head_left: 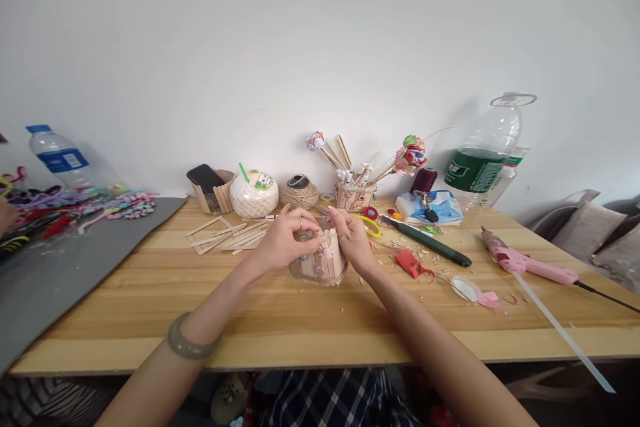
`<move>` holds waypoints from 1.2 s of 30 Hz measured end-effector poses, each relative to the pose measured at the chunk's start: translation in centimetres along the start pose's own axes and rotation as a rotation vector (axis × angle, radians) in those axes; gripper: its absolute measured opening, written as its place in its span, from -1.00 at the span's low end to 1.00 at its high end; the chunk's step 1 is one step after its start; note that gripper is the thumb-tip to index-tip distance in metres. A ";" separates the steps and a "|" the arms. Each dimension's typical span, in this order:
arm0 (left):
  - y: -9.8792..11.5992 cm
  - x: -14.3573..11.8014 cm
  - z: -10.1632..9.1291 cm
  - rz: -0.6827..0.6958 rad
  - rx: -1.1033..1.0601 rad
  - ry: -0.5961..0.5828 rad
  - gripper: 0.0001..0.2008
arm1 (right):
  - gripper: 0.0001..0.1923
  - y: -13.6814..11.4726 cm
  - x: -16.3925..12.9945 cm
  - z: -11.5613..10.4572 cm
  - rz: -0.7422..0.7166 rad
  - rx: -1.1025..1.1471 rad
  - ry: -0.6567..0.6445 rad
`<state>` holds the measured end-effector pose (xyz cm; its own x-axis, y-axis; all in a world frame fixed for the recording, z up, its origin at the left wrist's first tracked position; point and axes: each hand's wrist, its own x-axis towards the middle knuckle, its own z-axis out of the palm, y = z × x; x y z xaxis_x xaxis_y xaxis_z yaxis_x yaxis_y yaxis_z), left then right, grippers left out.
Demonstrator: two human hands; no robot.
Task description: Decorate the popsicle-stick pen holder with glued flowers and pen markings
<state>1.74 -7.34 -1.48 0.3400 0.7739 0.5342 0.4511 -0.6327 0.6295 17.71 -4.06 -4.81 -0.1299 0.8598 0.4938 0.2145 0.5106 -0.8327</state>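
Note:
A small box made of craft sticks (pixel 327 267) stands on the wooden table in front of me, with a pink flower decoration (pixel 326 250) on its front and a twine-like trim along its bottom edge. My left hand (pixel 291 238) is closed at its upper left, thumb against the front and fingers bent over the rim. At the upper right, my right hand (pixel 353 238) pinches the rim area with thumb and index finger. Whether a small piece sits between those fingertips is hidden. Part of the box's top lies behind both hands.
Loose craft sticks (pixel 245 237), a wrapped coconut (pixel 254 195) and a twine ball (pixel 299 192) lie behind to the left. Yellow-handled scissors (pixel 373 225), a dark green cutter (pixel 435 245) and a pink glue gun (pixel 530 263) lie right. Another person's hand (pixel 6 217) shows far left.

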 end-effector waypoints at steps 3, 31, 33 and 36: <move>-0.2 0.0 0.0 0.007 0.008 -0.008 -0.93 | -0.75 -0.1 0.0 0.0 -0.002 -0.002 -0.001; -0.1 0.0 -0.1 0.004 0.007 -0.015 -0.94 | -0.75 0.0 0.0 0.0 -0.022 -0.020 0.005; -0.1 0.1 -0.1 0.010 0.010 -0.006 -0.94 | -0.75 0.0 0.0 0.0 -0.019 -0.021 0.008; 0.0 0.1 0.0 0.019 0.011 0.002 -0.93 | -0.75 -0.1 0.1 0.0 -0.013 -0.027 0.010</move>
<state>1.76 -7.30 -1.42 0.3471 0.7619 0.5469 0.4535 -0.6468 0.6132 17.69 -4.06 -4.68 -0.1228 0.8532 0.5068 0.2394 0.5211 -0.8192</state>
